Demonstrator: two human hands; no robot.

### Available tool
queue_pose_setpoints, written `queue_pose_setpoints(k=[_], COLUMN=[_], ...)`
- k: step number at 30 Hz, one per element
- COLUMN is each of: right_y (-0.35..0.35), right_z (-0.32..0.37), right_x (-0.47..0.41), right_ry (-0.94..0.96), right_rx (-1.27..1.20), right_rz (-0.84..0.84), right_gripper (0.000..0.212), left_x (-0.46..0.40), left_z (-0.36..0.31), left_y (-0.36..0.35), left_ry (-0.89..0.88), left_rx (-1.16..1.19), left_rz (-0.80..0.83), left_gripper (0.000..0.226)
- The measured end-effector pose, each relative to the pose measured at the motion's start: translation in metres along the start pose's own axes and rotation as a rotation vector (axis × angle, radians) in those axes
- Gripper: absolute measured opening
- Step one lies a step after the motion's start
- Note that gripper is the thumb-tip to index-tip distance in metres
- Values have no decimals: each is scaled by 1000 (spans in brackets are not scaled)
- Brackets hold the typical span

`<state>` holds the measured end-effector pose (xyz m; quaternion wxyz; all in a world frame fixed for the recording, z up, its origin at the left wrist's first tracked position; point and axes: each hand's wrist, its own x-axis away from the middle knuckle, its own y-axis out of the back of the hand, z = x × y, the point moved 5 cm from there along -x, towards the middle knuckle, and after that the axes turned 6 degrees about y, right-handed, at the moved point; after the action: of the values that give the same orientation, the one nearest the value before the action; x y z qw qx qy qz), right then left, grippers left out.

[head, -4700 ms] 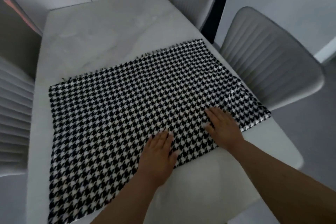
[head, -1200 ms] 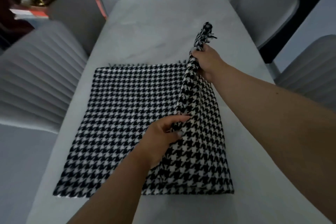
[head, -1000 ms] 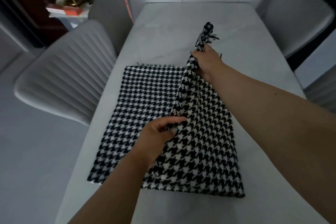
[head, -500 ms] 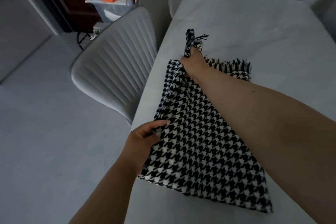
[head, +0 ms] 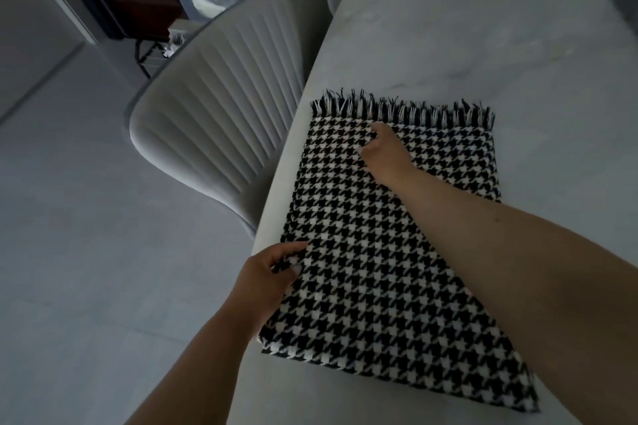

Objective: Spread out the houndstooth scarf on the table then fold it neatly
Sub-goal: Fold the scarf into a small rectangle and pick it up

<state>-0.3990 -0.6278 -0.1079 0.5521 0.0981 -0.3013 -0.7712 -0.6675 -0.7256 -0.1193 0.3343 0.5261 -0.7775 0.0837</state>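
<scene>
The black-and-white houndstooth woven scarf (head: 386, 252) lies folded into a rectangle along the left edge of the pale grey marble-look desk (head: 483, 45), fringe at the far end. Left hand (head: 266, 281) pinches the near-left edge, fingers curled on the fabric. Right hand (head: 383, 150) rests on the cloth near the fringe, its grip hard to read. Looks like a fold being settled; next, square the edges, smooth flat, perhaps fold again.

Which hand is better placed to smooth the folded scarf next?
Probably the right hand: it lies on top of the scarf near the fringe, while the left hand pinches its near left edge.
</scene>
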Motion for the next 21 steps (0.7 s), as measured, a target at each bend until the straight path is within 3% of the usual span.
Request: queue_pose_setpoints(k=[5,10,12,13,15,16,19,21], right_y=[28,-7,-32,-43,-56,-61,-60,-48], right_z=[-17,25,44,53,63,67,70,71], right_x=[8,5,-1,-4,-7,-10,-18,-25], right_ry=[-12,83,68,36,-27,-9,-7,-14], right_rx=[130,124,86,76,191,291,500,472], right_rz=[-35,102,227,278,344,357,306,232], right_gripper=[38,36,51,71,110,114,86,38], left_x=[-6,2,7,9,12,13,16,17], left_z=[-20,-49,-56,-59,-61,-61,-61,-59], left_y=[-8,-31,-36,-36,-35,-34,-27,-23], left_ry=[-82,-257,-315,-329,-328,-323,-297,-269], left_rx=[-25,-142,-167,-172,-169,-154,-81,-17], left_rz=[37,115,150,164,182,188,191,201], left_gripper=[37,37,36,35,34,34,35,37])
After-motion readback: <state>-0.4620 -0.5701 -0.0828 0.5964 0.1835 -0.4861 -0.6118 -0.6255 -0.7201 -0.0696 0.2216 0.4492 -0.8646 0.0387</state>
